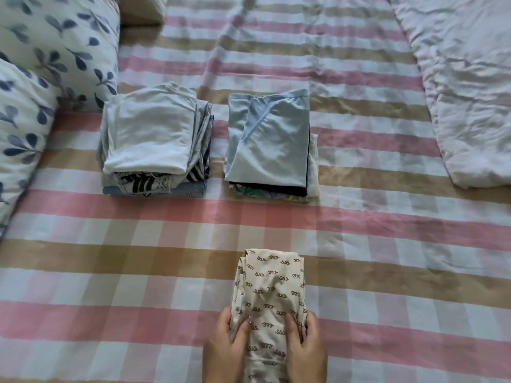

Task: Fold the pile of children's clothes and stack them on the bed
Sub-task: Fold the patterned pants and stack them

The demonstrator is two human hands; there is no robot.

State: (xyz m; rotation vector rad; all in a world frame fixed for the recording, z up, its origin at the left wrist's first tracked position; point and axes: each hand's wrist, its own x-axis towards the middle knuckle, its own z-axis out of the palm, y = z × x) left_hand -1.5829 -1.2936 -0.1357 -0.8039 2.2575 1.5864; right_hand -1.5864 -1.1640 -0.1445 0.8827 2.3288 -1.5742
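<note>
Gripping a soft cream squiggle-print garment [272, 286], folded long and narrow, by its sides: left hand [225, 346] and right hand [305, 349].

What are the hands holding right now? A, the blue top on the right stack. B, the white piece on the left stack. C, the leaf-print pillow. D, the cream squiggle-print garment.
D: the left hand and right hand both grip the near end of the cream garment, which lies on the bed.
</note>
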